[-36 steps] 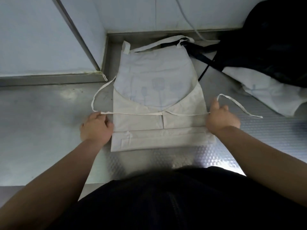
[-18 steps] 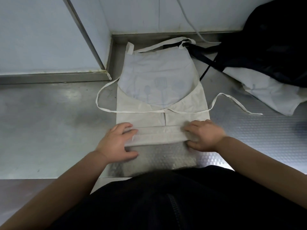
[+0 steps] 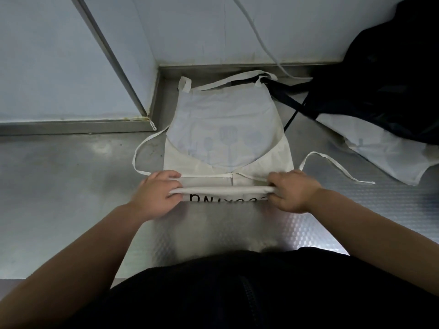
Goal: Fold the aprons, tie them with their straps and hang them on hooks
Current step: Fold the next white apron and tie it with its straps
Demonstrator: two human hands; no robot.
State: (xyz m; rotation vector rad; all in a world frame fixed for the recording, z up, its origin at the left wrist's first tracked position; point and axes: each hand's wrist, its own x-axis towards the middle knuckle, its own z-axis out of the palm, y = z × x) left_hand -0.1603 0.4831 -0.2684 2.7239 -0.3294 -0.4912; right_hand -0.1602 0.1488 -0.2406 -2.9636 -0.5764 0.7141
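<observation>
L hand (image 3: 156, 193) & R hand (image 3: 293, 191) each grip apron (image 3: 221, 129) at its rolled near edge; black cloth (image 3: 380, 91) over 2nd apron (image 3: 384, 150) crowds far right, counter (image 3: 59, 176) stretches left, wall (image 3: 190, 32) far.

On the folded near edge of the apron (image 3: 225, 148) stand black capital letters (image 3: 213, 198), upside down. Partly cut off by the fold, they seem to spell COOKING.

There is room to pass on the left of the desk (image 3: 59, 191). On the right, a black bag (image 3: 384, 86) and another apron (image 3: 384, 153) lie in the way. Walls (image 3: 190, 32) stand close behind.
</observation>
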